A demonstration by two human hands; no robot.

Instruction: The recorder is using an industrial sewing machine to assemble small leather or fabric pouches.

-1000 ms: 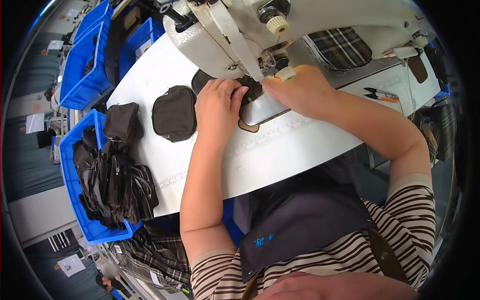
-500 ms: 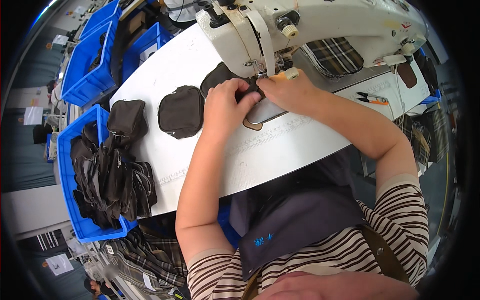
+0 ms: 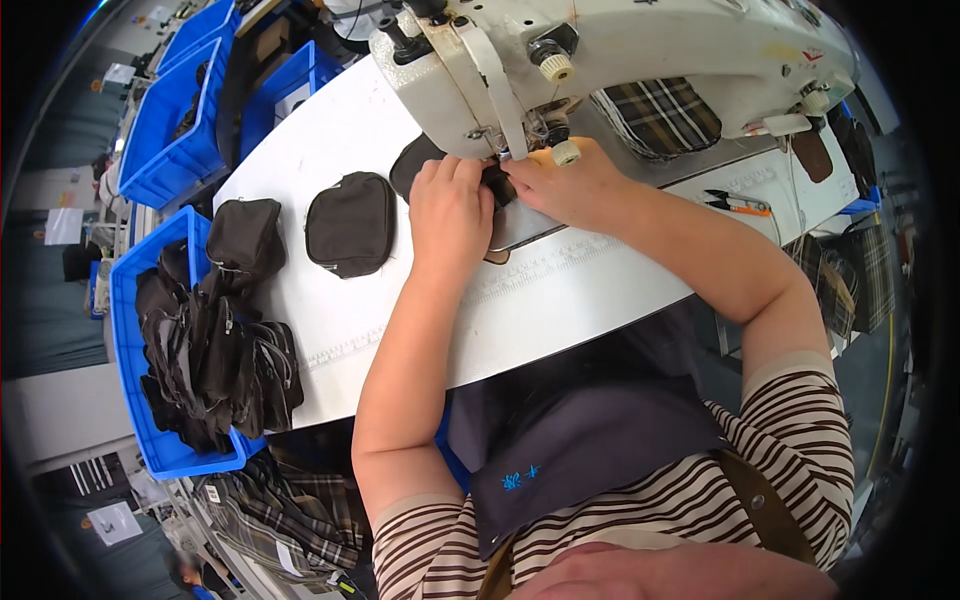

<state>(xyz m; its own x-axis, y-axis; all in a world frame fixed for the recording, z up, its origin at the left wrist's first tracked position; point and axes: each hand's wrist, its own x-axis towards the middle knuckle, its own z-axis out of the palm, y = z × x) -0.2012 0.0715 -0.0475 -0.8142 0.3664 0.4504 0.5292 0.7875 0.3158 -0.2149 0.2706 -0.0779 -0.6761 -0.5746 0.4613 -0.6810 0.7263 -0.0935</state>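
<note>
Dark brown fabric piece (image 3: pixel 503 187) lies under the head of the white metal sewing machine (image 3: pixel 650 50). Left hand (image 3: pixel 450 215) and right hand (image 3: pixel 575 185) at its either side, fingers bent; cannot tell whether pinched. Square dark brown fabric pouch (image 3: pixel 350 225) farther left on white tabletop (image 3: pixel 540 320).

1. Single head view: left fisheye of a side-by-side pair, worn on the head, upright, unmirrored.
2. Faces steeply down; wearer's striped shirt (image 3: pixel 620 505) and apron (image 3: pixel 590 450) fill lower center to lower right.
3. Close range: left hand (image 3: pixel 449 215) and right hand (image 3: pixel 570 185) upper center, sewing machine (image 3: pixel 650 45) cut by top edge.
4. White tabletop (image 3: pixel 540 325) seen from above, mid-frame, front edge bowed.
5. Wide coverage: room background small, farther off, along left edge; black rim at corners.
</note>
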